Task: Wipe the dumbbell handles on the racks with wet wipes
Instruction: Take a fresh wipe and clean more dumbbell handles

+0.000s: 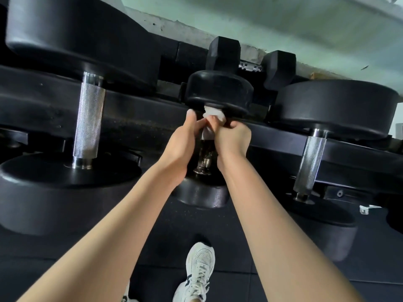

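Item: wipe, white and bunched. Location: wrapped round the far end of the middle handle, tight under the far weight of that dumbbell

Item: middle handle. Lie: long axis runs near to far, almost straight away from the person, between the far weight and the near weight. Only the near stretch shows bare, dark and shiny; the far stretch is covered by wipe and fingers

Item: right hand. State: fingers curled over from the right, pinching the bunched wipe against the handle

Item: left hand. State: curled in from the left with the thumb raised and fingertips meeting the wipe; how much cloth it has, as against bare metal, is partly hidden

Relation that matters: both hands sit side by side at the far end, so all the unwiped length lies nearward of them. Judged next stroke: a pull along the axis toward the near weight, or a twist in place

Neighbours: left handle and right handle, knurled and silver, each well apart from the hands and lying the same near-to-far way on the rack. Wiped or not cannot be told

Also present: small dumbbell at the far wall; white shoe on the floor
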